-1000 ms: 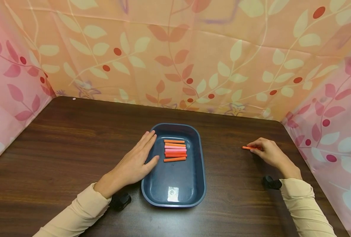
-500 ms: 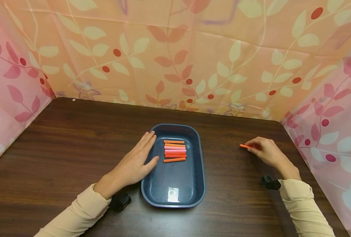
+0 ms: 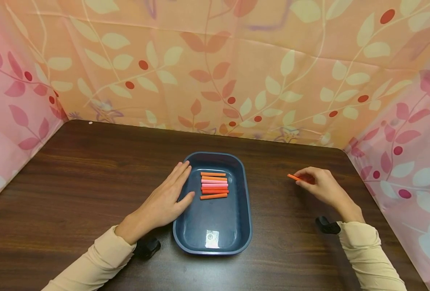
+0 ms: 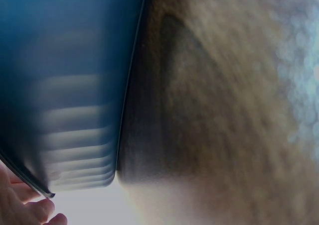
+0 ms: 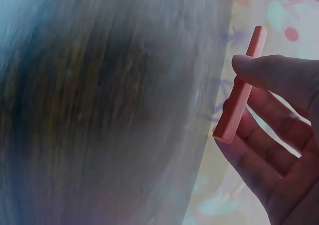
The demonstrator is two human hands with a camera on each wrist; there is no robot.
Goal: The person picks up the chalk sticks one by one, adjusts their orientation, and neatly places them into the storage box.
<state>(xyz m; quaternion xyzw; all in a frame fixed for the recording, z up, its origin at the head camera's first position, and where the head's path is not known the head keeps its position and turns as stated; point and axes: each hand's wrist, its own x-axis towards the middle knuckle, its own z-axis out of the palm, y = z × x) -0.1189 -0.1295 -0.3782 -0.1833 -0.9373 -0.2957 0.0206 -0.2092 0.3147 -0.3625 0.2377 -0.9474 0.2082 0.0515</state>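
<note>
In the head view, a dark blue rectangular tray [image 3: 215, 242] stands mid-table. My left hand [image 3: 163, 201] rests over its left rim, fingers straight and thumb reaching over the inside. In the left wrist view, fingertips [image 4: 41, 209] show at the edge of the tray [image 4: 75, 110]. Several orange, pink and red sticks [image 3: 215, 185] lie side by side in the tray's far half. To the right of the tray, my right hand [image 3: 323, 186] pinches a faceted orange stick [image 5: 238, 100] between thumb and fingers. Its free end points left toward the tray.
The dark wood-grain table [image 3: 102, 169] extends on both sides of the tray. A patterned cloth [image 3: 215, 72] hangs behind and along both sides. Black wrist cameras, one by the left cuff [image 3: 147, 247] and one by the right cuff [image 3: 327, 225], sit low over the table.
My right hand has moved slightly left with the orange stick, whose free end now tips up more. My left hand, the tray and the sticks in it have stayed still.
</note>
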